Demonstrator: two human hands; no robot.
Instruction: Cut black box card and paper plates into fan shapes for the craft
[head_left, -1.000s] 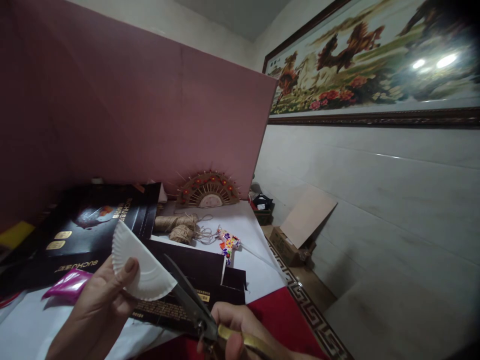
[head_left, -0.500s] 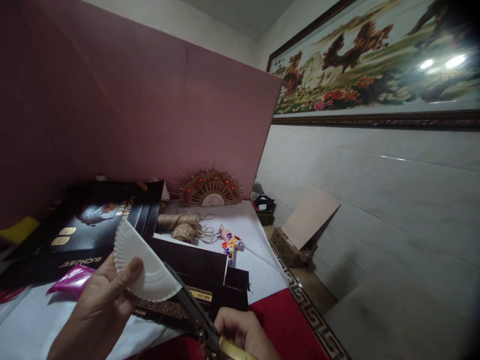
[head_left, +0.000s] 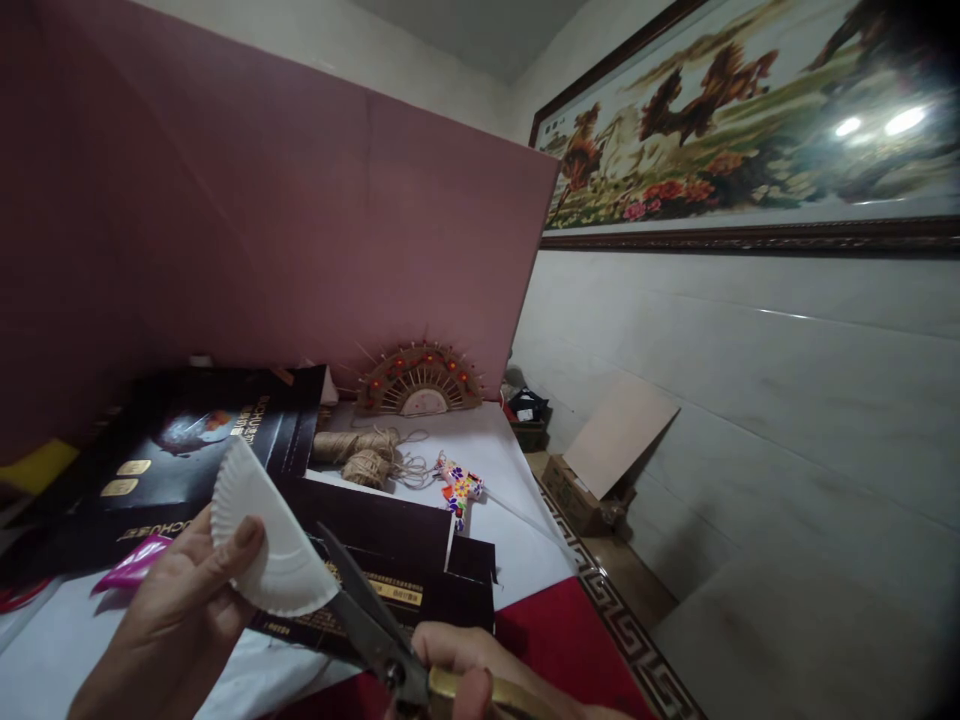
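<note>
My left hand (head_left: 191,595) pinches a folded white paper plate (head_left: 281,560) with a fluted edge, thumb on its face. In my right hand (head_left: 487,665) are scissors (head_left: 379,625) with gold-coloured handles, and their dark blades stand spread apart. The lower blade's tip lies close to the plate's right corner; I cannot tell whether they touch. Beneath both hands is a flattened black cardboard box (head_left: 390,530) with gold print. A shiny magenta packet (head_left: 131,565) lies beside my left wrist.
Twine balls (head_left: 367,465), a flower-patterned figure (head_left: 460,488) and a fan-shaped ornament (head_left: 421,380) sit on the white table cover (head_left: 517,540). A pink panel (head_left: 337,220) rises behind. Right of the table, a cardboard sheet (head_left: 622,435) leans against the wall.
The scissor blades have opened wider. My left hand has shifted slightly left with the plate, and its right corner now sits farther down the blades' left side.
</note>
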